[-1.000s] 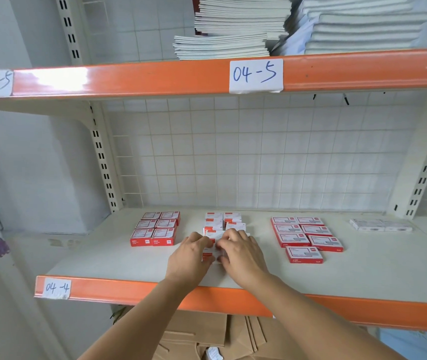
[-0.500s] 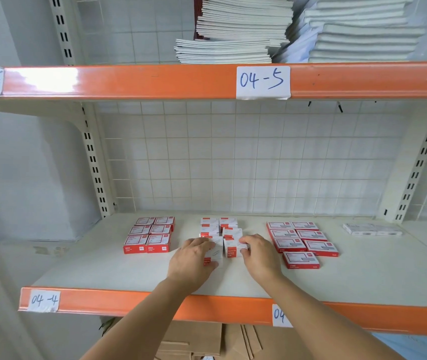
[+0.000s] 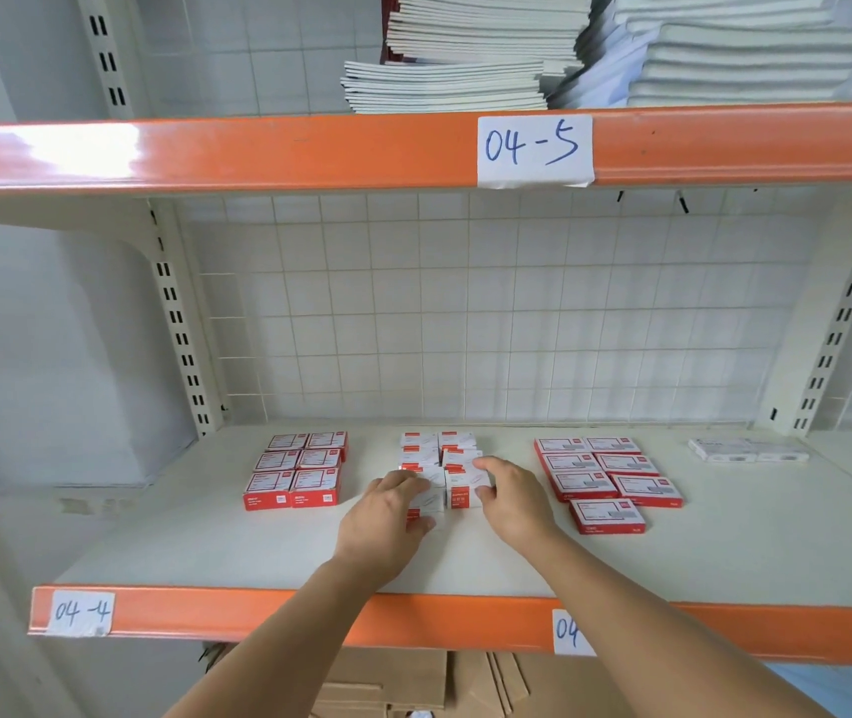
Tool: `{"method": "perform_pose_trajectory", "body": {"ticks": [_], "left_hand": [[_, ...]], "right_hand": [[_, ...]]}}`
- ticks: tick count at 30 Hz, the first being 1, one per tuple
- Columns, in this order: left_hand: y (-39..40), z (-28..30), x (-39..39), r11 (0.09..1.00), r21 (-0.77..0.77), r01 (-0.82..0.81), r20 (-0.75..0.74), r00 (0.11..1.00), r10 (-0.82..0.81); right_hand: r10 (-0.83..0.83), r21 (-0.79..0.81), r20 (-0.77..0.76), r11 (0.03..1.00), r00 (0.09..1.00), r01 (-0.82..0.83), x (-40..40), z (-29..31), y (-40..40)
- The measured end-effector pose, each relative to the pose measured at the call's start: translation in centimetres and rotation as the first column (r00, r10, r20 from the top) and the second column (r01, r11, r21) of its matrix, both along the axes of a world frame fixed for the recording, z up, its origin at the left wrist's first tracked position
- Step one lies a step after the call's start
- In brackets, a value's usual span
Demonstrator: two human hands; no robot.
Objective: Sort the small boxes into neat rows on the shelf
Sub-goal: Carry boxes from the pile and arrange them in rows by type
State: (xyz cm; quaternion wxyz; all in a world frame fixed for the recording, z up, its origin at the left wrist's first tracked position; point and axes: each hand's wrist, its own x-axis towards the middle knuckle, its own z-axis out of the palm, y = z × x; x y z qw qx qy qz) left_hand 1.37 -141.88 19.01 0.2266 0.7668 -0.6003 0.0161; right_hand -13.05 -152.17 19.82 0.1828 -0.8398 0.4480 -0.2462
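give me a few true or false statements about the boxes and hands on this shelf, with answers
1. Both hands are at the middle group of boxes. True.
2. The left hand rests on the left red group. False: it holds a white box in the middle group.
3. One red box sits alone in front of the right group's rows. True.
4. The shelf edge is labelled 04-7. False: it reads 04-4.
5. The right hand's fingers pinch a box. True.
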Motion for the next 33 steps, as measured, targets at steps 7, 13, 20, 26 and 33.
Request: {"method": "perform_pose_trajectory", "body": {"ticks": [7, 13, 20, 26, 33], "left_hand": [[-1.5, 0.5, -2.0, 0.999, -0.044, 0.025, 0.087, 0.996, -0.022], [-3.9, 0.9, -6.2, 0.986, -0.001, 0.165, 0.079, 0.983, -0.164], [-7.2, 1.8, -13.1, 0.945, 0.020, 0.328, 0.076, 0.941, -0.328], [-9.7, 2.4, -21.7, 0.891, 0.005, 0.453, 0.066, 0.889, -0.452], [-12.2, 2.3, -34.5, 0.797, 0.003, 0.604, 0.046, 0.796, -0.603]], "right_hand": [[-0.012, -0.176, -0.166, 0.984, 0.986, -0.018, -2.2, 0.1, 0.4], [-0.148, -0.285, -0.196, 0.954, 0.969, 0.088, -8.0, 0.8, -0.2], [-0.360, -0.293, -0.238, 0.912, 0.902, 0.287, -17.4, 1.1, -0.9], [-0.476, -0.278, -0.266, 0.871, 0.838, 0.406, -27.3, 0.9, -1.0], [-0.593, -0.288, -0.257, 0.801, 0.763, 0.525, -40.6, 1.0, -0.3]]}}
